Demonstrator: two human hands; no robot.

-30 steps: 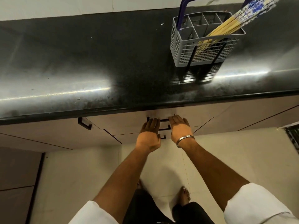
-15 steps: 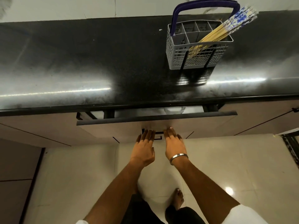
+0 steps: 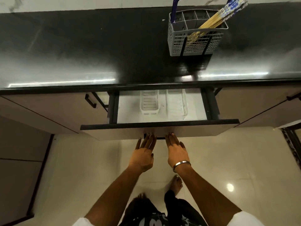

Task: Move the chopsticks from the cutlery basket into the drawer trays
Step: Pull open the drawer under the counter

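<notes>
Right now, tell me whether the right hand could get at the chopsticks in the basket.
Probably yes. The right hand holds nothing, its fingers at the drawer handle. The chopsticks stick out above the cutlery basket rim, on the counter's right side, with nothing covering them. It would mean reaching over the open drawer.

A glossy black countertop (image 3: 81,51) spans the frame from nine to three o'clock; cream floor tiles (image 3: 236,160) gleam at five, a black cabinet handle (image 3: 90,100) at nine.

From my remote feed: a glossy black countertop (image 3: 81,46) spans twelve o'clock, beige cabinet fronts (image 3: 48,110) beneath; cream floor tiles (image 3: 81,168) catch a lamp's reflection (image 3: 230,187) at four o'clock.
</notes>
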